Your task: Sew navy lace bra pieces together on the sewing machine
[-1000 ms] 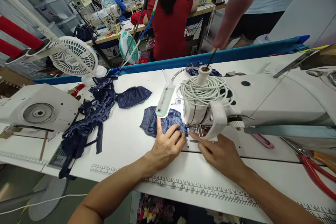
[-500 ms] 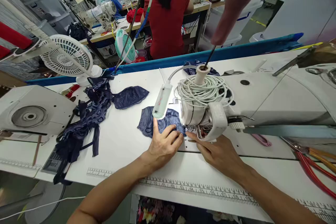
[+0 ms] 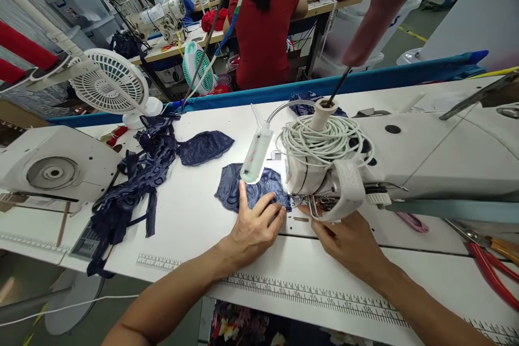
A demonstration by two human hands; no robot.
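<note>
Left hand (image 3: 255,228) had fingers (image 3: 243,197) half-spread on the curved navy lace piece (image 3: 255,190), probably part-sewn, some left, at the white metal sewing machine (image 3: 409,159); couldn't tell right hand (image 3: 352,240) grip.

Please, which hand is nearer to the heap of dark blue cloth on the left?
Left. The left hand rests on a blue lace piece, right of the heap of cloth; the right hand is farther away, at the sewing machine.

Wearer's body, as I view it remotely: left hand (image 3: 255,227) and right hand (image 3: 351,240), both bare; left forearm (image 3: 174,293) and right forearm (image 3: 425,297), likewise uncovered; at the lap, dark fabric (image 3: 233,321) with red-and-pale floral print.
</note>
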